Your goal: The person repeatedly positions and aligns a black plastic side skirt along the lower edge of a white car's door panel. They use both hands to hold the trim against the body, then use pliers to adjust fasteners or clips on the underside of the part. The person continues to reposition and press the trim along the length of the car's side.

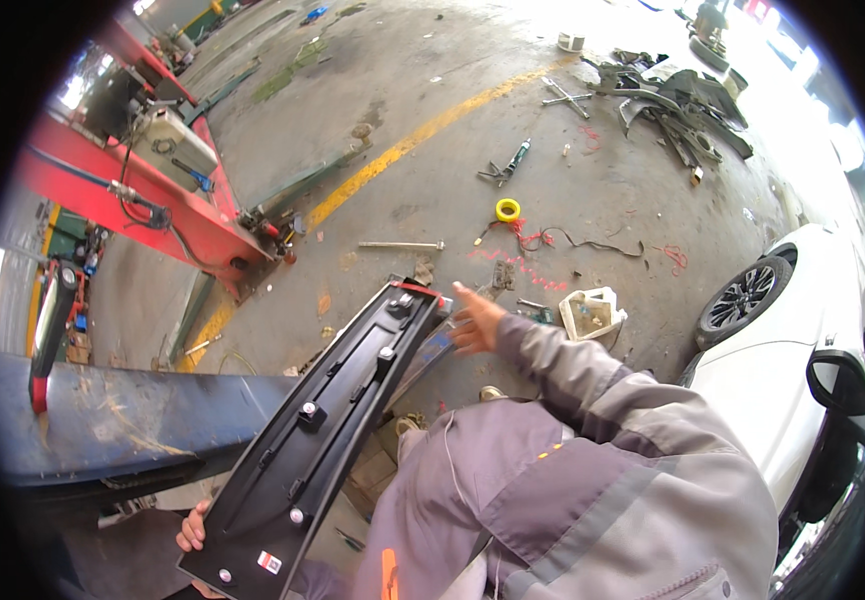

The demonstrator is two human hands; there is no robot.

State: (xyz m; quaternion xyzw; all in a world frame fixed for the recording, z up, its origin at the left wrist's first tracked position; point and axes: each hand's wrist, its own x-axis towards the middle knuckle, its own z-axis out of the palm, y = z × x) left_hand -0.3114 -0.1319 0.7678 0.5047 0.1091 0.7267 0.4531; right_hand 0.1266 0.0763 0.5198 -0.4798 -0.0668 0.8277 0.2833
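- One end of the black panel (321,445) sits in the left hand (193,527), fingers curled round its edge.
- Its long axis slants forward and rightward.
- Right hand (476,322): open, empty, just beside the far end — contact unclear.

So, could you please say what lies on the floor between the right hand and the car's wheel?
The head view shows a white container and, nearer the right hand, a dark green item.
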